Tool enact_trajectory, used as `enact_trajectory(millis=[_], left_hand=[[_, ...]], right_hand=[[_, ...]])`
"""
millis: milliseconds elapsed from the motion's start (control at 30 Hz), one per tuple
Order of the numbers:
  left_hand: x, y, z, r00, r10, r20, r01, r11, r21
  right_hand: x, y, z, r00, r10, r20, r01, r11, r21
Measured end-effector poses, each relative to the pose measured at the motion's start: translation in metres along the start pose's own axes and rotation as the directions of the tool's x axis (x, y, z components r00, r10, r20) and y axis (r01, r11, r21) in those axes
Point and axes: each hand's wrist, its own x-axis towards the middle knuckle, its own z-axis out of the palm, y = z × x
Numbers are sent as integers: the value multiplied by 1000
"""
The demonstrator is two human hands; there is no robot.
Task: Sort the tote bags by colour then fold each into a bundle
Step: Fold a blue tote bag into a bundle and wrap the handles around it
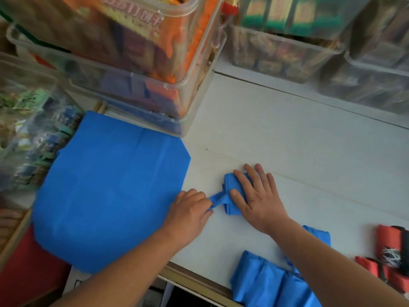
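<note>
A small folded blue tote bundle (230, 191) lies on the white table. My right hand (256, 196) presses flat on top of it, fingers spread. My left hand (190, 209) pinches the bundle's blue strap (218, 199), which is pulled out to the left. A flat, unfolded blue tote bag (110, 191) lies spread at the left. Several finished blue bundles (270, 282) sit in a row at the near edge, partly hidden by my right forearm. Red bundles (389, 247) with dark straps lie at the far right.
Clear plastic bins (141, 69) packed with colourful goods stand stacked at the back left, more bins (309, 47) at the back right. A bag of packaged items (33, 134) sits at the left. A red surface (28, 273) lies below the table's wooden edge (194, 278).
</note>
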Motion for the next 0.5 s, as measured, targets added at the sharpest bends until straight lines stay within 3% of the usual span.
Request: enact_trajectory(millis=[133,233,333,500], left_hand=[[-4,-9,-29,996,57,62,-51,995,-91],[-23,-14,-61,981,-103,165,160,912,-377],[-29,-3,-85,898,-333,287,439,633,-638],[-10,18,-85,774,-542,327,501,210,-839]], right_hand=[[0,-2,-1,1000,-13,-15,11,993,-120],[0,-13,-2,993,-49,-108,19,965,-263],[1,-27,3,984,-106,-141,66,962,-266],[-1,-25,11,980,-36,-194,48,997,59]])
